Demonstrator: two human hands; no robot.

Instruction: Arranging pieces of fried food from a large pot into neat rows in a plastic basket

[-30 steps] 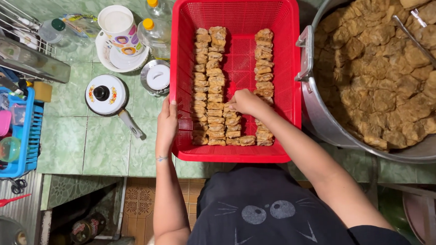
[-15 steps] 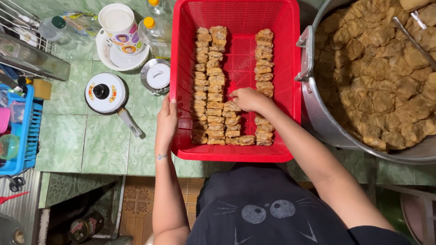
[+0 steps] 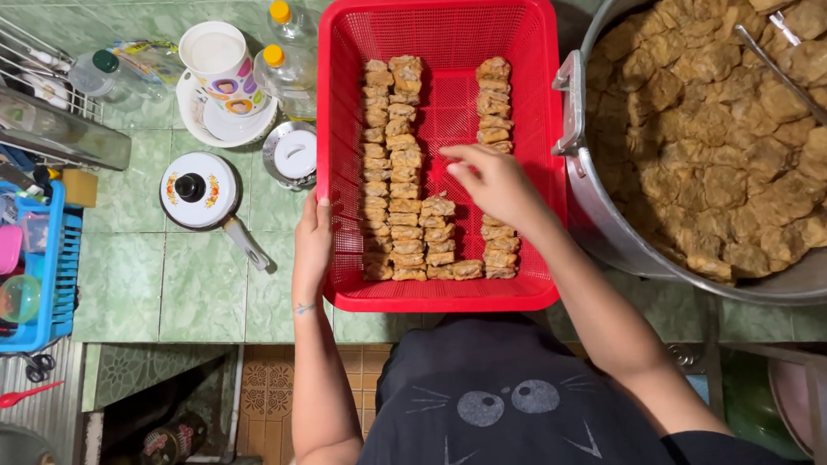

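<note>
While your left hand (image 3: 312,240) lies flat against the near left wall of the red plastic basket (image 3: 440,25), fingers spread and gripping nothing, your right hand (image 3: 488,183) hovers inside the basket over the gap between the rows, fingers loosely curled; you cannot tell from above whether a piece sits under them. You have the fried tofu pieces (image 3: 394,182) laid in neat columns on the basket floor, two long ones on the left, a short one started at the near middle, and another on the right (image 3: 494,106) that your hand partly covers. To your right the big metal pot (image 3: 572,111) stands touching the basket's right wall, heaped with more browned tofu, and metal tongs (image 3: 802,85) rest across the heap. On the green tiled counter to your left sit a small white pot lid with a black knob (image 3: 194,189), a smaller lid (image 3: 293,156), a printed cup on a saucer (image 3: 218,62) and two bottles with yellow caps (image 3: 284,65), with a blue crate (image 3: 52,270) at the left edge. Your wrist passes low over the right column, so a careless sweep could, in my judgement, knock stacked pieces out of line. Since the basket's near edge seems to overhang the counter edge slightly, leaning on it might tip it toward you. Soft pieces may also crumble if you pinch hard.
</note>
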